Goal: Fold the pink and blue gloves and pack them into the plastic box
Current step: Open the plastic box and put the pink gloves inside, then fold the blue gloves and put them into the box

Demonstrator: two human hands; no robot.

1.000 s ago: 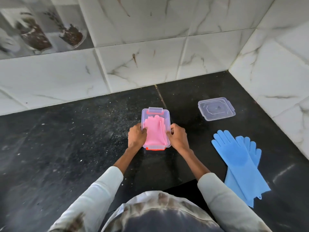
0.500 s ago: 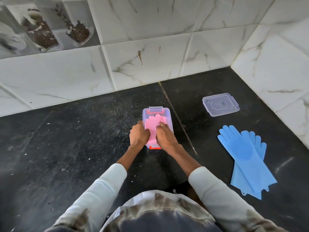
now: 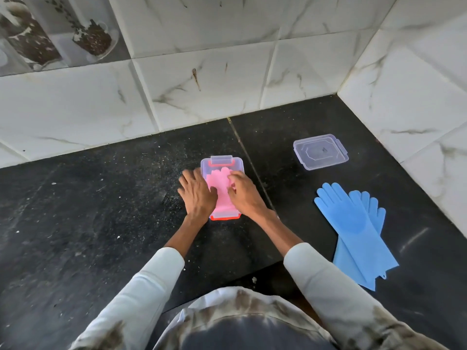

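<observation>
black stone counter meeting marbled wall tiles | clear lid, blue gloves lying right | left hand, right hand pressing, fingers relaxed, pink gloves in plastic box

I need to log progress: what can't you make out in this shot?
Head view only:
- Pink gloves: fold and count hidden by left hand and right hand.
- Box: near end mostly covered by both hands.
- Blue gloves: lower glove largely hidden by the upper one.
- Lid: small dark mark, too small to identify.
</observation>
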